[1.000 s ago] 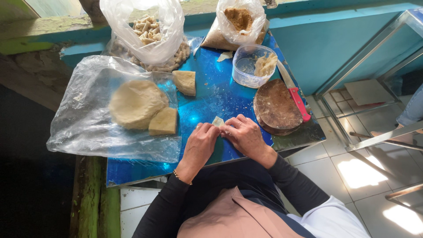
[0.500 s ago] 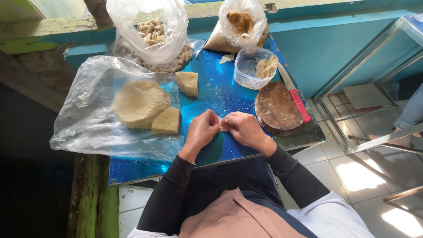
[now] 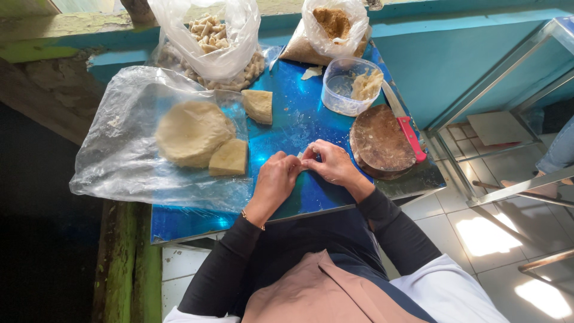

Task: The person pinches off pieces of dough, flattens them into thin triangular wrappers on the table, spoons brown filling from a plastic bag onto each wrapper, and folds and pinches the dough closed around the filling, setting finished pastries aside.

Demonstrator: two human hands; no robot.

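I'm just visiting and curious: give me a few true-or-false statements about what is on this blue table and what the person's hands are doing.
1. Both hands, left hand and right hand, meet over a small pale piece on the blue table. True.
2. The knife has a green handle. False: its handle is red, and it lies across the round wooden board.
3. The large dough disc lies on a clear plastic sheet. True.
4. The clear tub is upside down. False: it stands open side up with pale filling inside.
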